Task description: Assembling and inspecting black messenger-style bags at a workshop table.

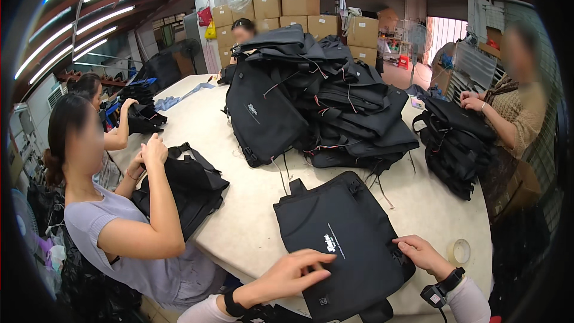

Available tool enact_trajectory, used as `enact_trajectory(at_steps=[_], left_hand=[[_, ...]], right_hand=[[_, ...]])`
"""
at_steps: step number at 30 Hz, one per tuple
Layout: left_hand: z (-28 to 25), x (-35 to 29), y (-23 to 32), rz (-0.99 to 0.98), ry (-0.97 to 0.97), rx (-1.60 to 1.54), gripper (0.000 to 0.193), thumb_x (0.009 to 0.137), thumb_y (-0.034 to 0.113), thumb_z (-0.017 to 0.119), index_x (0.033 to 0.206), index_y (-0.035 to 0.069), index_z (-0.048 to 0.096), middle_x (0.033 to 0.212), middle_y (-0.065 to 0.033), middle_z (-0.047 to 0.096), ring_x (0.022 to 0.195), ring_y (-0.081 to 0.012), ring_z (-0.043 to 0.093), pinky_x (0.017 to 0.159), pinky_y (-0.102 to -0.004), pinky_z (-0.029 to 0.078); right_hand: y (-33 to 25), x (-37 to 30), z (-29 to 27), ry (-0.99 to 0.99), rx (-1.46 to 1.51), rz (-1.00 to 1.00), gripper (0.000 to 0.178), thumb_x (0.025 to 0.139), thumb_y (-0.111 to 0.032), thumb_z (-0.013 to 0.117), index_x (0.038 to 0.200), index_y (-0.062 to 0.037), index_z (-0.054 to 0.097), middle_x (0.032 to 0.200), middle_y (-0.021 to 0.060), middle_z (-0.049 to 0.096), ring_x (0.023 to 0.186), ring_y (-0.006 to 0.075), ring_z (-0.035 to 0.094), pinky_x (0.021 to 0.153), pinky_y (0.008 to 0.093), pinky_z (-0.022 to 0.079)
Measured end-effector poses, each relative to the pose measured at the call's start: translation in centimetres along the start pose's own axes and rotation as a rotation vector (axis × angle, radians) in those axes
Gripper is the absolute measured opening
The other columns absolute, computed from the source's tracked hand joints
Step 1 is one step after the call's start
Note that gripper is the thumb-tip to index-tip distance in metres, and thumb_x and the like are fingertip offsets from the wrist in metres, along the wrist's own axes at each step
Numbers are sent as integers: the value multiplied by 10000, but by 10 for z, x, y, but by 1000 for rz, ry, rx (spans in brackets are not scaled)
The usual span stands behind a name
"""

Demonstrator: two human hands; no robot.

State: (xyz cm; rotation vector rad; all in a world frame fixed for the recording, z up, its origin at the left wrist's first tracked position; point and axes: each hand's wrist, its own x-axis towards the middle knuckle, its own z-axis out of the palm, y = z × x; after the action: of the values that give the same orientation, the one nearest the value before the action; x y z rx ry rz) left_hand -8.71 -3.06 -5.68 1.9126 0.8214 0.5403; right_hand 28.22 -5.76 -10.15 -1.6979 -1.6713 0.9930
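From my end: the black bag (359, 242) lies flat on the near part of the desk (239, 227), front panel up, white print (329, 242) showing. Long axis runs far left to near right, a modest slant off straight-away, so one long side faces the right hand (426, 257) and the other faces left. The relation that matters: right hand is the nearer one to an edge. Its fingertips are at the right long side, around mid-length, bag lying left of that grip. Can't tell whether it pinches fabric or only rests against it. Left hand (293, 272) comes in from the near left, over the panel; that grip is loosely wide, fingers bent, gap to the thumb, nothing in it. It sits just to the near side of the print, with most of the panel beyond it, far and right. Can't confirm contact there. Bag's far end points toward the pile of black bags (326, 104), near it. Tape roll (455, 259) is on the desk just beyond the right wrist. Co-worker's bag (185, 188) is well apart, left.
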Motion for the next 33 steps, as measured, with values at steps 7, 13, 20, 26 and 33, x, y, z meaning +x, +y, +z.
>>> enact_trajectory(at_steps=[7,13,20,26,33], left_hand=[[-5,-37,-52,-422,301,48,411,958,227,676,1289,19,551,891,-83,660,780,-114,621,676,-248,485],[13,-49,-74,-312,324,-612,623,976,146,646,1479,-23,319,1029,-88,663,917,-110,625,767,-227,492],[-103,-34,-30,33,218,-13,729,903,288,724,1496,23,395,1538,-202,384,1408,-272,388,1117,-379,349],[-42,-74,4,107,-189,732,899,744,456,805,1496,149,421,1573,-226,290,1457,-406,286,1119,-616,259],[-30,-85,-38,85,169,376,552,814,145,702,1348,60,590,1453,-208,495,1389,-392,417,1135,-498,314]], right_hand=[[-11,5,6,30,-172,-74,304,971,-286,611,1153,-54,687,1073,133,692,1068,258,623,916,371,494],[-17,0,3,-182,746,374,482,912,-80,694,1341,-23,484,1095,89,690,870,145,687,734,253,559],[-46,-61,70,-467,787,520,392,946,-40,639,1300,10,478,1118,138,654,902,228,717,710,342,653],[-52,-67,49,-579,612,576,300,1005,-221,595,1233,-27,577,1104,61,699,836,140,709,685,259,590],[-20,-84,-13,255,-667,-44,304,798,-176,742,1054,-26,674,934,142,670,865,316,640,727,389,518]])
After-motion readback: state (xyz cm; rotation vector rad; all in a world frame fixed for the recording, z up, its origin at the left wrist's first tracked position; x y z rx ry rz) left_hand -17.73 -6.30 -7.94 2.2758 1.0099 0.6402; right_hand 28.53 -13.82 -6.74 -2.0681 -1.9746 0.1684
